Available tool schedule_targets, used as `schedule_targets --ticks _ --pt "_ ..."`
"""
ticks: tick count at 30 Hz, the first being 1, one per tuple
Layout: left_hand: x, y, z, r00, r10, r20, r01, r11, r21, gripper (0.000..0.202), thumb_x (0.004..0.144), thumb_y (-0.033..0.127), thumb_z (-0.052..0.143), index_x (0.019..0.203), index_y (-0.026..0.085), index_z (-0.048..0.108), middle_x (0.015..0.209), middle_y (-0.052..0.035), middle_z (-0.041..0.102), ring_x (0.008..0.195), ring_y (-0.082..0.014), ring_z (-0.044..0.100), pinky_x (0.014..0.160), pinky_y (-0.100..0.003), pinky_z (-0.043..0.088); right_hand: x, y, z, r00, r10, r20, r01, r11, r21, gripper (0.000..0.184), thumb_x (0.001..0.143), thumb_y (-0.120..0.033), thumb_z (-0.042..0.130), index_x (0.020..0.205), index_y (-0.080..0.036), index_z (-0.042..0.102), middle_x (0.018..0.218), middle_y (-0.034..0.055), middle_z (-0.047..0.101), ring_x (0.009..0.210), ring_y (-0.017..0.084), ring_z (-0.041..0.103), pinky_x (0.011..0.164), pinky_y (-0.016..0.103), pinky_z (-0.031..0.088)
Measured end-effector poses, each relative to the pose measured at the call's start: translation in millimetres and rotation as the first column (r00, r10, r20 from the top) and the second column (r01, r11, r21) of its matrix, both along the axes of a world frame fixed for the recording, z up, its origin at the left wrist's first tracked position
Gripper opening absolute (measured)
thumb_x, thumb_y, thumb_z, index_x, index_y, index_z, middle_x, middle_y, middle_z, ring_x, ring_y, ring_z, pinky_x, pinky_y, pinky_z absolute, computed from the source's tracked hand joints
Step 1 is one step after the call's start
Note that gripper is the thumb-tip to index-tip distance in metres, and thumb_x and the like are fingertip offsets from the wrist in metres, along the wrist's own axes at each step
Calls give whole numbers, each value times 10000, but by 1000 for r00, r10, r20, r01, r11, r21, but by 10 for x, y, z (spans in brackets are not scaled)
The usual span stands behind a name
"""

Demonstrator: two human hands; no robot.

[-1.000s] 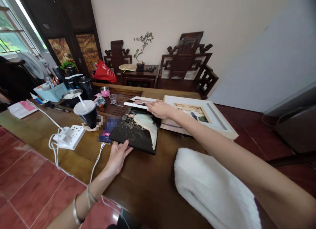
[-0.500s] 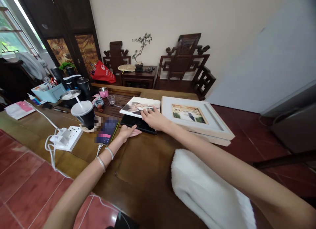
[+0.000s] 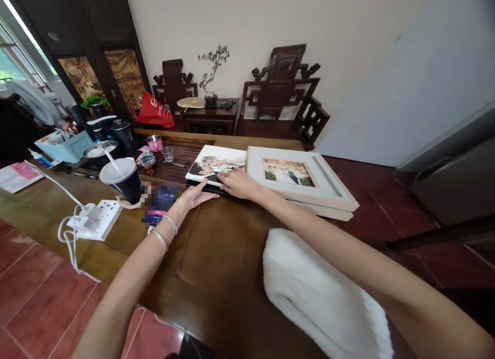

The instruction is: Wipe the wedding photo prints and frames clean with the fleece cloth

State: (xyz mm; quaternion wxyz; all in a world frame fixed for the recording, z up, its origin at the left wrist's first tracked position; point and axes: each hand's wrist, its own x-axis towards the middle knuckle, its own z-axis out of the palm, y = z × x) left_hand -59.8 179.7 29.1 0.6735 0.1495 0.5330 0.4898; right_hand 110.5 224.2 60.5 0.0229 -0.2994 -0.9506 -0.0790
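Observation:
A white-edged photo panel (image 3: 197,169) showing two people lies over a flat black item (image 3: 224,193), of which only a dark strip shows at the front. My left hand (image 3: 196,195) is at the front left corner, its thumb at the panel's edge and its fingers stretched along the front of the black item. My right hand (image 3: 238,183) rests on the front of the picture, fingers spread and lying on it. Right beside the panel is a stack of pale picture frames, the top frame (image 3: 255,165) holding a wedding-like photo.
White fluffy cloth (image 3: 309,281) lies under my right forearm. Near my left arm are a phone (image 3: 164,201), a lidded drink cup (image 3: 126,182) with a straw, and a power strip (image 3: 102,221) with cables. Behind stand a pink cup (image 3: 154,143) and a small clear cup (image 3: 167,153).
The photo panel has come toward me over the black item, covering most of it. My left thumb has lifted to the panel's edge. The view has shifted slightly right.

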Motion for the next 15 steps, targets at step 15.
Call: schedule_targets --ticks 15 --pt "41 34 81 996 -74 -54 70 996 -61 521 923 290 525 1317 -31 410 1231 -353 546 1099 -341 625 676 -244 613 871 -65 395 929 -111 -353 52 984 -173 383 967 -306 362 1217 -123 588 1201 136 642 1082 238 584 936 330 415"
